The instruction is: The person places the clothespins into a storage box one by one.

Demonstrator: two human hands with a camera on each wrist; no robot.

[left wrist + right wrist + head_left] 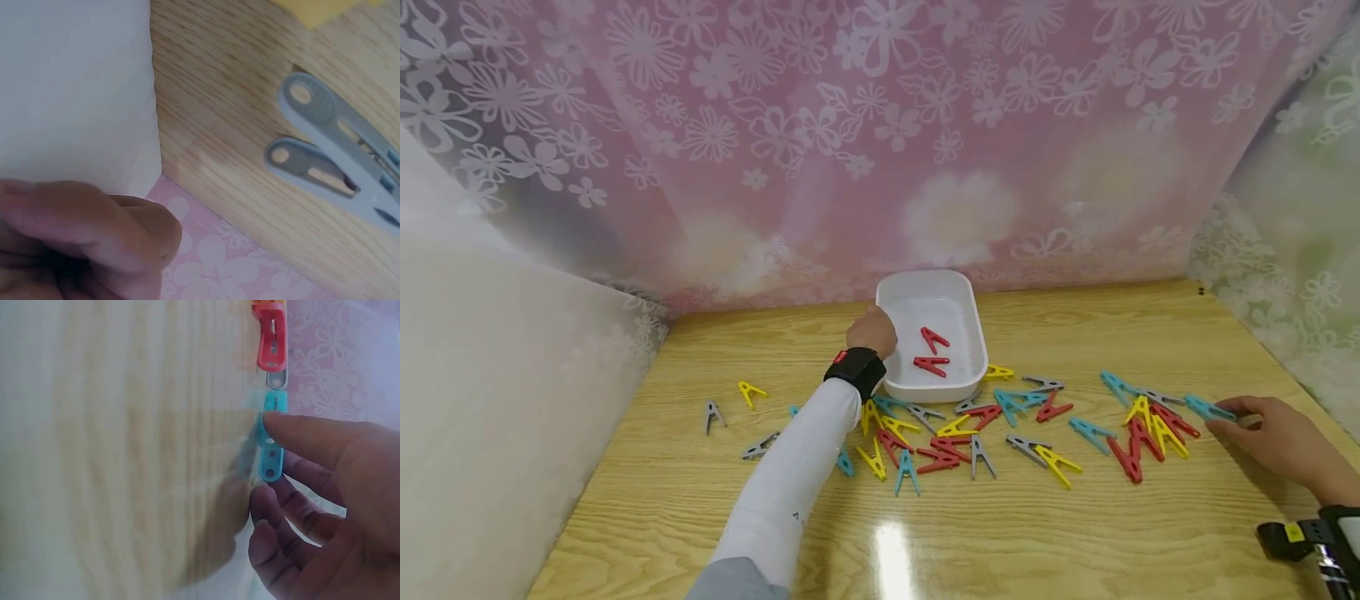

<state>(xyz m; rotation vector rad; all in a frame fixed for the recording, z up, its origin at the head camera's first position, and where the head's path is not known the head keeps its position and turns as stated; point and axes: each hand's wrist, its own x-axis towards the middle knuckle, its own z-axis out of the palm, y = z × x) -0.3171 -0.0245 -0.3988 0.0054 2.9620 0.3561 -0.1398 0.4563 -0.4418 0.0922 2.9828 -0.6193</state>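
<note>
At the left rim of a white plastic tub (980,333), the left hand (872,332) has its fingers curled and grips the edge. In the left wrist view the curled fingers (94,225) lie against the tub's white wall (75,94). Two red clothespins (931,365) lie inside the tub. On the right, the right hand (1273,437) pinches a blue clothespin (1208,407) at one end. The right wrist view has the thumb (306,428) across this blue clothespin (271,464), fingers behind and below it, close over the table.
Red, yellow, blue and grey clothespins (940,457) lie scattered before the tub. A second cluster with red clothespins (1126,461) is beside the right hand. A few, including a grey clothespin (713,415), lie at the left. A pink flowered curtain (820,208) hangs behind the wooden table (1037,550).
</note>
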